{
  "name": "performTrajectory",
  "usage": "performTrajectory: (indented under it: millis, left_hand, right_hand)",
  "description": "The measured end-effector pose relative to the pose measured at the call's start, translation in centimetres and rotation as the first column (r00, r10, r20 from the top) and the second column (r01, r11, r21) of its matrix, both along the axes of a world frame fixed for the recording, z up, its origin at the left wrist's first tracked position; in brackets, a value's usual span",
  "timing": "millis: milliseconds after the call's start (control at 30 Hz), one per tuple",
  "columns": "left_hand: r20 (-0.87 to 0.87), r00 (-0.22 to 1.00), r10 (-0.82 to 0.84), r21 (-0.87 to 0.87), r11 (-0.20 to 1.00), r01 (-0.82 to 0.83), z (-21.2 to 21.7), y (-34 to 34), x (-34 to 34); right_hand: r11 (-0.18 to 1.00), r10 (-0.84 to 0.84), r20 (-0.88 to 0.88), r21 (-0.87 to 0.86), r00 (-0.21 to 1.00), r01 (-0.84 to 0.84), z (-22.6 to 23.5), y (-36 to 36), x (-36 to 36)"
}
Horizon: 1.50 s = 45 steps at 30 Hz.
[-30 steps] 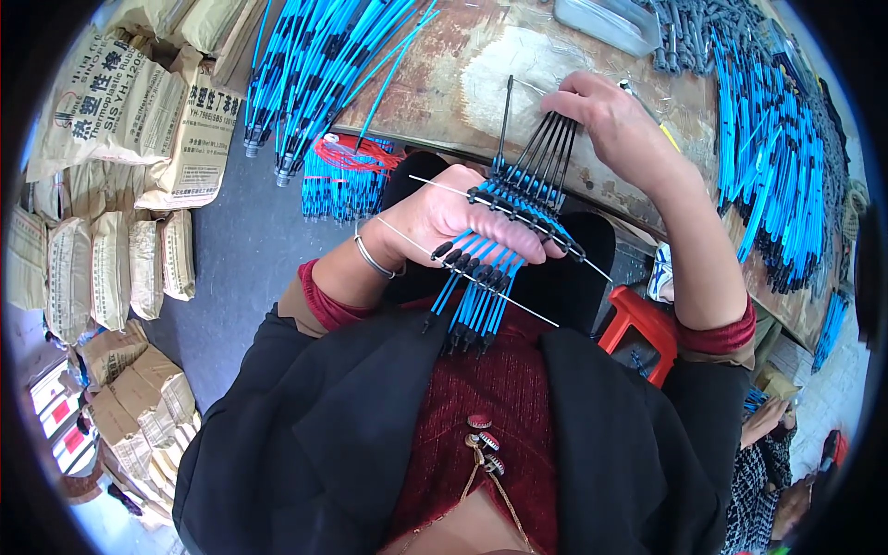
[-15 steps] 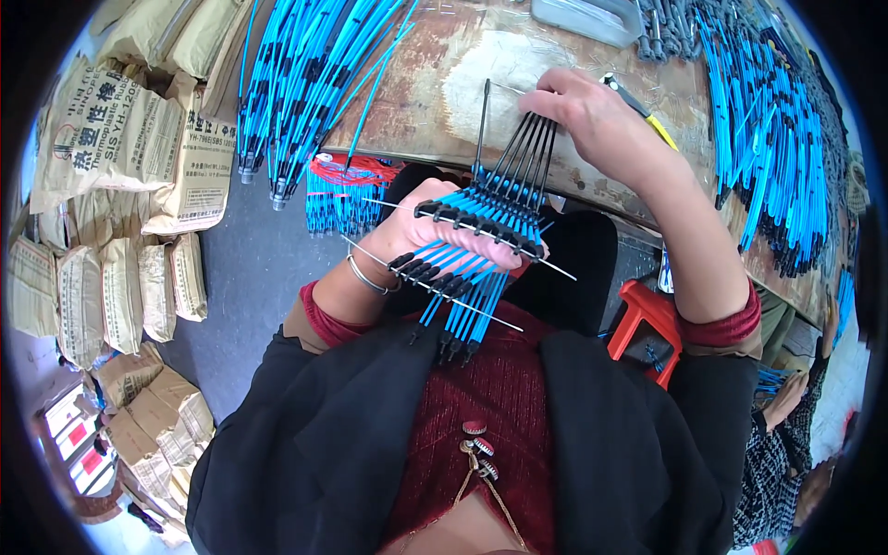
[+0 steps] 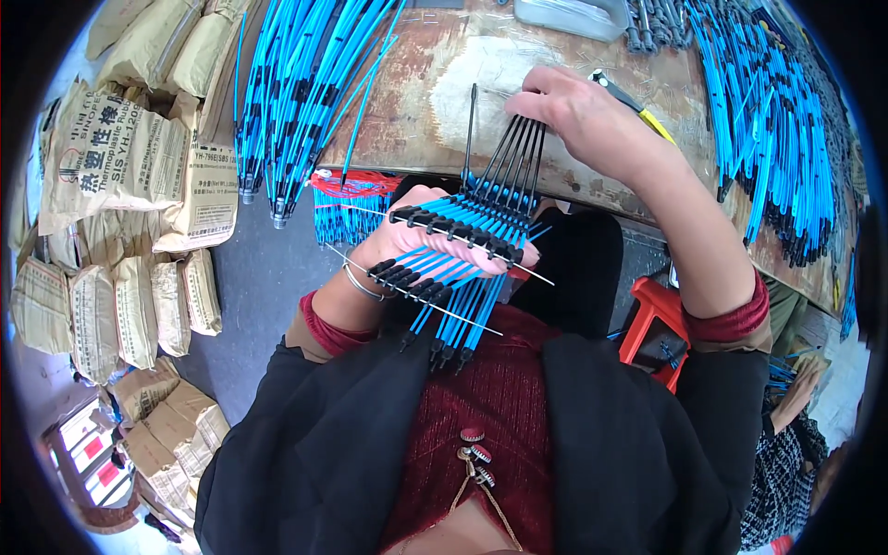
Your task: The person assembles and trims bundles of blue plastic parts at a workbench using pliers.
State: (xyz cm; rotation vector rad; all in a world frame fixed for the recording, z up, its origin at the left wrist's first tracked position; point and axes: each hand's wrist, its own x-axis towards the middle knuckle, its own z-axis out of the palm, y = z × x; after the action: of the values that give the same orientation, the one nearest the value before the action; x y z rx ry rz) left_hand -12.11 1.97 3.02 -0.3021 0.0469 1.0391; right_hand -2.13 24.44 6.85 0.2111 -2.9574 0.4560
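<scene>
My left hand is closed around a fan of thin blue rods with black joints, held in front of my chest. Two thin metal wires cross the fan, each running through a row of black joints, one above the fingers and one below. At the fan's far end the rods are black and draw together. There, my right hand pinches several black rod ends, its fingertips partly hidden behind the hand. A single black rod sticks up apart from the others, left of the pinched ones.
On the worn wooden table lie bundles of blue rods, more blue rods, yellow-handled pliers and a clear plastic tray. Paper sacks are stacked at left. A red-orange frame stands by my right leg; another person's hand shows at right.
The whole view has shifted slightly. My hands and the rod fan sit a little further left in the picture, with both grips looking the same.
</scene>
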Motion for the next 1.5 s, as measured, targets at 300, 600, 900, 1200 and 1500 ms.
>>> performTrajectory:
  millis: [300, 600, 900, 1200, 1500]
  left_hand:
    - [-0.812, 0.243, 0.531, 0.533, 0.844, -0.059, -1.9, -1.8, 0.1]
    - [-0.905, -0.011, 0.425, 0.425, 0.902, -0.071, -1.3, -1.8, 0.7]
    - [-0.921, -0.043, 0.388, 0.385, 0.92, 0.069, 1.5, -0.8, 0.4]
    - [-0.845, 0.469, 0.257, 0.295, 0.956, 0.008, 1.4, -0.8, 1.4]
    - [-0.181, -0.068, 0.981, 0.662, 0.172, 0.729, 4.8, -3.1, 5.9]
  right_hand:
    - [1.0, 0.009, -0.022, -0.024, 1.0, -0.009, -0.3, 0.3, 0.3]
    - [0.999, -0.005, -0.025, -0.035, 1.0, 0.004, -0.4, 0.3, 0.6]
    - [1.0, -0.021, -0.018, 0.001, 1.0, 0.021, -0.5, 0.5, 0.5]
    - [0.954, -0.028, -0.059, 0.295, 0.998, 0.044, -0.7, -2.1, 0.6]
    - [0.993, 0.043, -0.113, -0.106, 0.993, -0.055, 1.0, -6.7, 7.7]
